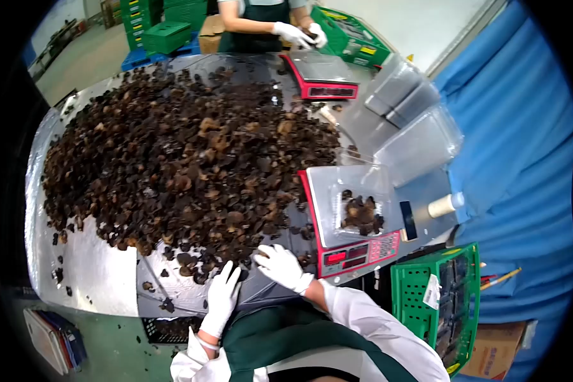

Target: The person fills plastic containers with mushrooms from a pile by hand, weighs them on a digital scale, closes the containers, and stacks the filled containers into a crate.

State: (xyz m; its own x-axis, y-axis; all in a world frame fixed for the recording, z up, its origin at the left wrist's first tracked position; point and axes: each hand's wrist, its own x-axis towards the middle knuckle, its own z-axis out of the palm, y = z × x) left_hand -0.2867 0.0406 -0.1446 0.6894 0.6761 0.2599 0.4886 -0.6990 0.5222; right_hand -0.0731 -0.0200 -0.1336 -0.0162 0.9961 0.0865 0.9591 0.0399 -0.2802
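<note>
My left hand [223, 297], in a white glove, lies at the front edge of a big heap of dark brown mushroom-like pieces [191, 165]. Its fingers are stretched out and hold nothing that I can see. To its right, my right hand [280, 267], also gloved in white, has its fingers spread by the pile's near edge, with nothing visible in it. A red scale [328, 223] stands right of that hand. On the scale sits a clear plastic tray [381, 191] with some brown pieces [361, 215] inside.
Across the table [108, 293], a co-worker's gloved hands [302, 35] are above a second red scale [325, 70]. Clear containers [420, 140] and a white roll [442, 205] lie at the right. A green crate [414, 299] with packed trays stands at the lower right.
</note>
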